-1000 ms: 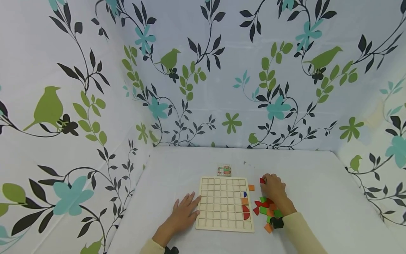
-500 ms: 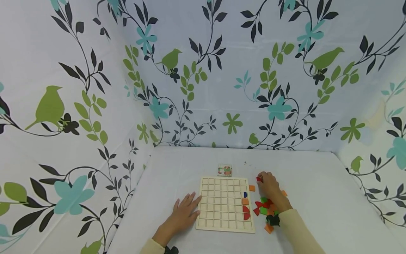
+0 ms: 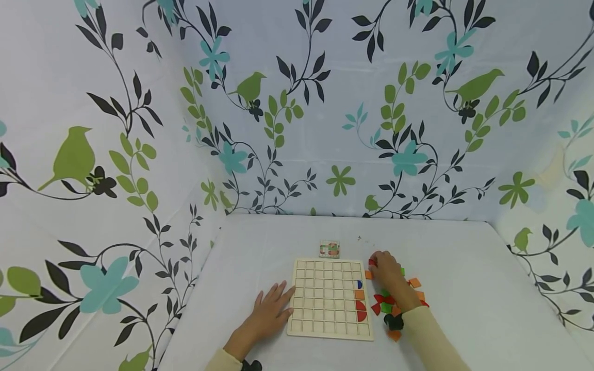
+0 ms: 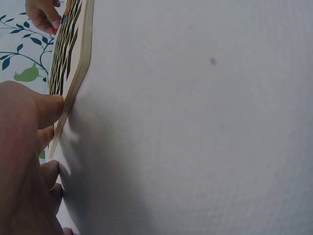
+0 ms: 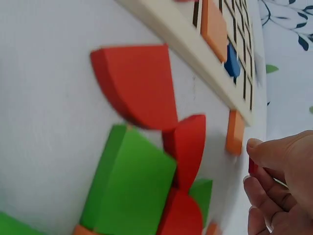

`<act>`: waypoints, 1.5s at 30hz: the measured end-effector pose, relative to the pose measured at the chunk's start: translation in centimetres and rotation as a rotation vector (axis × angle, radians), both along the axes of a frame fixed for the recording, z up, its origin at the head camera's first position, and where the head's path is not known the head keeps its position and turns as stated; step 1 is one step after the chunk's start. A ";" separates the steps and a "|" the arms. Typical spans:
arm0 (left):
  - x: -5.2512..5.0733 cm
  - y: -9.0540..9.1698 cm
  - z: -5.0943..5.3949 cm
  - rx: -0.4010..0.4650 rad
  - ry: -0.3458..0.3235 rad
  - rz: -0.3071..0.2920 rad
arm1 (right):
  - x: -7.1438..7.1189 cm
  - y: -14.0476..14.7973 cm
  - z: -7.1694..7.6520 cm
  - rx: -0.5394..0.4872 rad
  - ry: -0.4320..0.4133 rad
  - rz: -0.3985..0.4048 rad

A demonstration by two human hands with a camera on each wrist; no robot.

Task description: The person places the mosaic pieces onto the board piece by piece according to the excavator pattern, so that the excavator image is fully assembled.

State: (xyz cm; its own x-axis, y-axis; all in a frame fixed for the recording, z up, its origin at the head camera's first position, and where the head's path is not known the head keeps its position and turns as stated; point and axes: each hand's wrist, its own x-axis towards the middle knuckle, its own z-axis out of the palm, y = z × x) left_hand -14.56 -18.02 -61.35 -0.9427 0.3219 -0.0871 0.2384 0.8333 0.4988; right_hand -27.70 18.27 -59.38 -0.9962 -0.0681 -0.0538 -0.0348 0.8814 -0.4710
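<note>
My right hand (image 3: 391,275) pinches a small red block (image 5: 252,166) between thumb and fingers, just beyond the board's right edge. Most of that block is hidden by the fingers. A pale wooden grid board (image 3: 320,301) lies flat on the table. My left hand (image 3: 269,313) rests at its left edge with fingers spread, thumb and a fingertip touching the rim. In the board's rightmost column sit a blue half-round block (image 3: 359,284), an orange square block (image 3: 359,294) and red curved blocks (image 3: 361,306). An orange block (image 3: 369,275) lies close outside the right edge, near the right hand.
Under and beside the right forearm, loose blocks lie in a heap, among them a red quarter-circle block (image 5: 137,83) and a green block (image 5: 134,181). A small printed card (image 3: 329,249) lies behind the board. Patterned cloth (image 3: 278,154) encloses the white table (image 3: 487,288).
My right hand has moved left toward the board's upper right corner, carrying the red block. More loose blocks show to the right of the forearm. The left hand has stayed put.
</note>
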 end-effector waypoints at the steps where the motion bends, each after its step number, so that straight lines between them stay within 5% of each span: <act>1: 0.0 0.0 0.0 -0.001 0.000 0.000 | 0.1 -0.2 0.1 -0.002 0.006 0.003; 17: 0.1 0.2 0.2 -0.006 0.003 0.003 | 2.6 -4.3 0.4 0.025 0.123 0.260; 30: 0.2 0.2 0.5 -0.024 0.009 0.005 | 2.6 -5.1 0.3 -0.026 0.037 0.233; 45: 0.1 0.3 0.6 0.007 0.002 0.005 | 2.7 -4.1 0.1 0.003 0.056 0.249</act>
State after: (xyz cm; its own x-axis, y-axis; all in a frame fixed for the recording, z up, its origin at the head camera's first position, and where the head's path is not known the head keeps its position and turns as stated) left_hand -14.42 -17.72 -60.78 -0.9446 0.3175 -0.0829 0.2350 0.8308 0.5045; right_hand -25.03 14.21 -59.32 -0.9503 -0.3114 -0.0001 -0.2765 0.8441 -0.4594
